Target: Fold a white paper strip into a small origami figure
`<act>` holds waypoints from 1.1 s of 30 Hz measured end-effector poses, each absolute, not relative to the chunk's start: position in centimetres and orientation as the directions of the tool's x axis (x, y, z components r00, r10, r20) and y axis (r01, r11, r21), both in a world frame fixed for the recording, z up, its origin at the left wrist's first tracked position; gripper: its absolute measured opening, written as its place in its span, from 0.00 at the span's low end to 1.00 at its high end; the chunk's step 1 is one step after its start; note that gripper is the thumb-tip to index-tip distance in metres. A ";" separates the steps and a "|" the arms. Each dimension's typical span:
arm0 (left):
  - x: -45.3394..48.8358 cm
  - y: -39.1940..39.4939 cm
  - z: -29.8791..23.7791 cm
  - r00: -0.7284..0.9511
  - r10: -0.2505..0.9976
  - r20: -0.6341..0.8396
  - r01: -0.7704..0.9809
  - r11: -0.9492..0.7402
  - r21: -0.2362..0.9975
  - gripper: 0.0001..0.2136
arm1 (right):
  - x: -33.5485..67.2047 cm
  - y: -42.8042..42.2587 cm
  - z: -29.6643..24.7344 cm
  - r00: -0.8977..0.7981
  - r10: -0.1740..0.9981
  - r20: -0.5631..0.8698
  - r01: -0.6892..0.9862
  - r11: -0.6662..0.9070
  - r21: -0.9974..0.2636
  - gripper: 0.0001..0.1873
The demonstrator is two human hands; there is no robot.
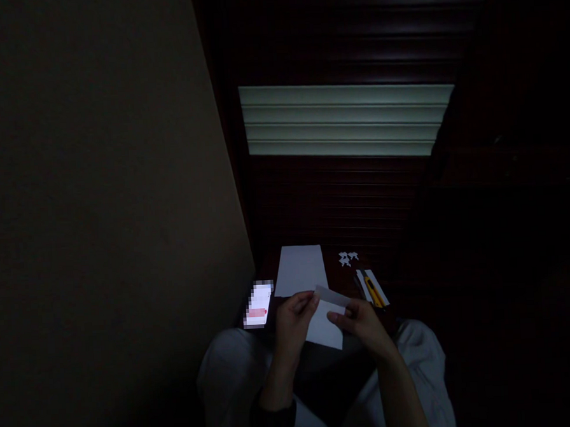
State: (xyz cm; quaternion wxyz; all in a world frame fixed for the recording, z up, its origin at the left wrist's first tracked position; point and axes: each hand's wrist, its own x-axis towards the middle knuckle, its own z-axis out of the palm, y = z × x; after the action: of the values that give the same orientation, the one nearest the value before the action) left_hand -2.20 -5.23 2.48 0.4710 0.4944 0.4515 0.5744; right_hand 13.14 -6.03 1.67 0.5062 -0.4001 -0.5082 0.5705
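Between my two hands is a white sheet of paper (323, 329), its top edge folded over toward me as a strip. My left hand (294, 315) pinches the fold's left corner between thumb and fingers. On the other side, my right hand (360, 321) grips the right edge, thumb in front and fingers behind. Beyond them a larger stack or sheet of white paper (301, 269) lies flat on a small dark table. A yellow utility knife (374, 291) rests on a white paper piece (380, 287) to the right.
Several small white cut-paper shapes (345, 259) lie at the table's back right. A lit phone (258, 304), its screen blurred, is at the left edge. A plain wall (121, 184) rises on the left, and a dark slatted panel with a pale band (347, 121) stands behind.
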 end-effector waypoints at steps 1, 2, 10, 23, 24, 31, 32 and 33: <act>-2.2 -5.2 2.4 -0.080 0.986 0.144 -0.087 -0.151 0.985 0.14 | 13.1 -6.1 1.8 -0.170 0.984 0.056 -0.182 0.025 -0.983 0.19; -2.3 -5.1 2.3 -0.096 0.984 0.150 -0.075 -0.158 0.985 0.13 | 13.1 -6.2 2.0 -0.164 0.985 0.061 -0.197 0.028 -0.980 0.21; -2.6 -4.8 2.1 -0.035 0.994 0.102 -0.059 -0.104 0.993 0.16 | 13.5 -5.8 2.0 -0.008 0.994 0.109 -0.091 0.108 -0.990 0.16; -3.4 -4.8 2.2 0.154 0.988 0.023 -0.174 0.004 0.985 0.15 | 15.8 -6.5 2.1 -0.197 0.980 0.028 -0.094 0.010 -0.996 0.18; -3.5 -4.8 2.2 0.182 0.983 0.010 -0.160 0.020 0.987 0.15 | 16.0 -6.6 2.2 -0.210 0.977 0.034 -0.089 0.016 -0.996 0.18; -3.9 -5.2 2.5 0.222 0.975 0.000 -0.085 0.019 0.996 0.14 | 16.7 -7.0 3.0 -0.288 0.956 0.065 -0.069 0.047 -0.997 0.18; -3.9 -5.2 2.6 0.234 0.972 0.008 -0.082 0.012 0.997 0.14 | 16.8 -7.0 3.1 -0.292 0.954 0.067 -0.078 0.046 -0.996 0.18; -3.9 -5.2 2.7 0.248 0.969 0.015 -0.077 0.004 0.997 0.14 | 16.8 -7.1 3.2 -0.295 0.953 0.067 -0.084 0.043 -0.996 0.18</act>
State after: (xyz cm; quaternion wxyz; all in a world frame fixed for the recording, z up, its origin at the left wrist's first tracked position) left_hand -3.90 -5.25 2.73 0.5759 0.5405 0.4126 0.4538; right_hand 16.77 -7.10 3.16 0.4514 -0.3854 -0.5639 0.5742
